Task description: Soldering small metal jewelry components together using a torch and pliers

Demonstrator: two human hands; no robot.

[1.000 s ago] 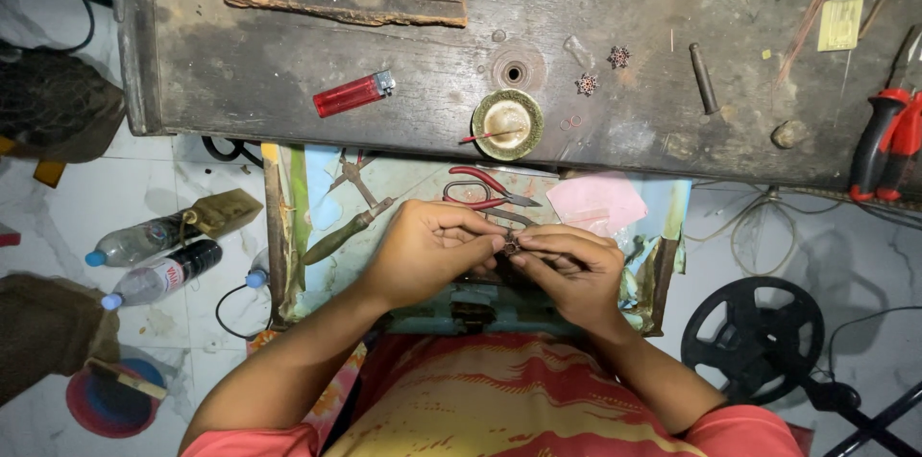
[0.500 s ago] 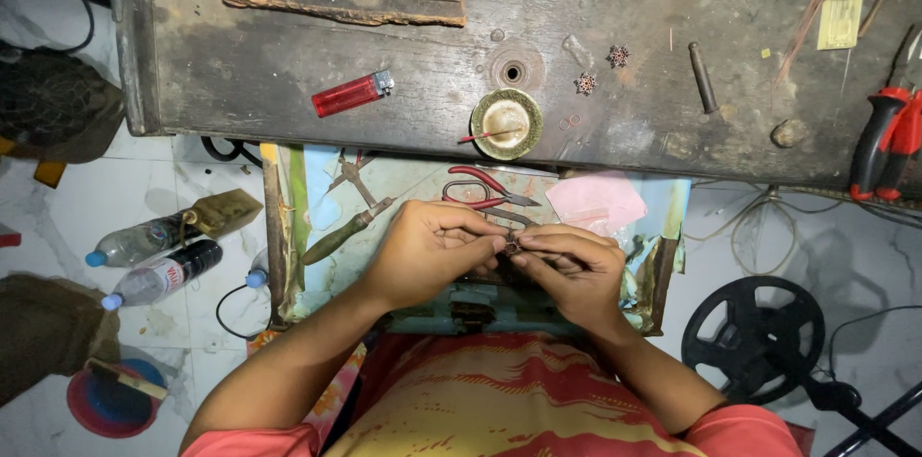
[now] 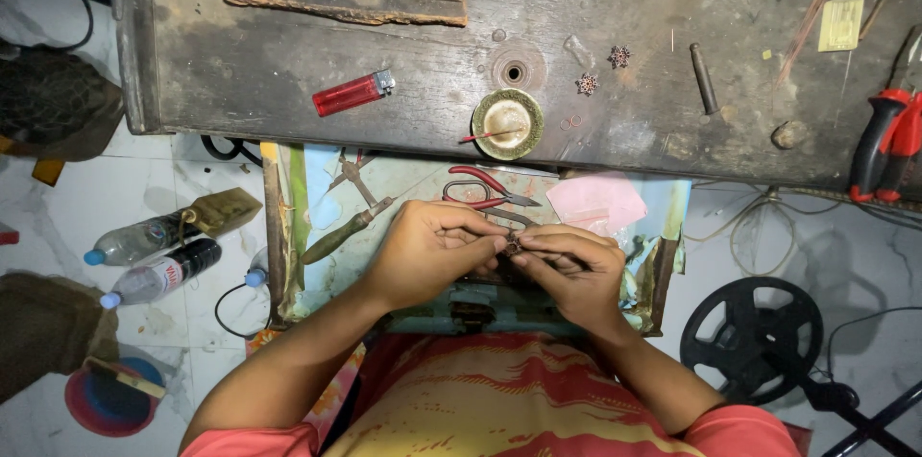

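Nothing moved since earlier frame: left hand (image 3: 427, 251) and right hand (image 3: 567, 270) stay together, fingers pinching tiny metal piece (image 3: 513, 246). Red-handled scissors (image 3: 485, 190) at 12 o'clock, untouched; work ongoing.

My left hand (image 3: 427, 251) and right hand (image 3: 567, 270) are bare: no gloves, rings, watch or bands visible. Forearms uncovered to above the elbow. Short coral-red sleeves (image 3: 254, 440) show at both lower corners of the view. Across my lap lies a red cloth with wavy yellow-cream patterning (image 3: 499, 399). Fingernails cut short, unpainted.
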